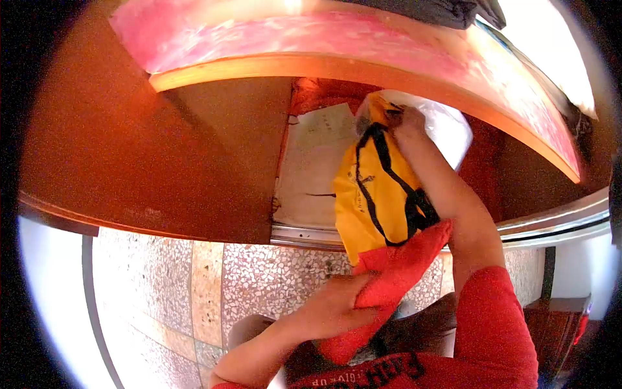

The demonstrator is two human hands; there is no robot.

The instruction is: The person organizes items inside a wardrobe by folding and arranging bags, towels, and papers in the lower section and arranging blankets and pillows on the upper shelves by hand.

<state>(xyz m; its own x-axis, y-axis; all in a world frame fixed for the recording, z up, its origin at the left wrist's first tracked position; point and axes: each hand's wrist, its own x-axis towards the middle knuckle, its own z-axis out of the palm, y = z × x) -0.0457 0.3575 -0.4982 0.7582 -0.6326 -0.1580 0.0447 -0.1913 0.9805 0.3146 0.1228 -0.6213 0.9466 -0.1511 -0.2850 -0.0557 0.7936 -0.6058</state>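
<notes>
My left hand (346, 305) is closed around a folded red cloth (402, 272) above my lap. The cloth's upper part overlaps the lower end of a yellow bag with black straps (379, 188). My right hand (407, 123) reaches into the open cabinet compartment and grips the bag's upper end; its fingers are partly hidden. From there the bag hangs down over the cabinet's front edge. Clear plastic (447, 129) lies just beside my right hand, inside the compartment.
A brown sliding door (194, 155) covers the cabinet's left side. Its metal track (304, 235) runs along the bottom. A pale flat board or sheet (311, 162) and red fabric (317, 94) are inside. Overhead is a wood-edged pink top (311, 61) with dark fabric (427, 10) on it.
</notes>
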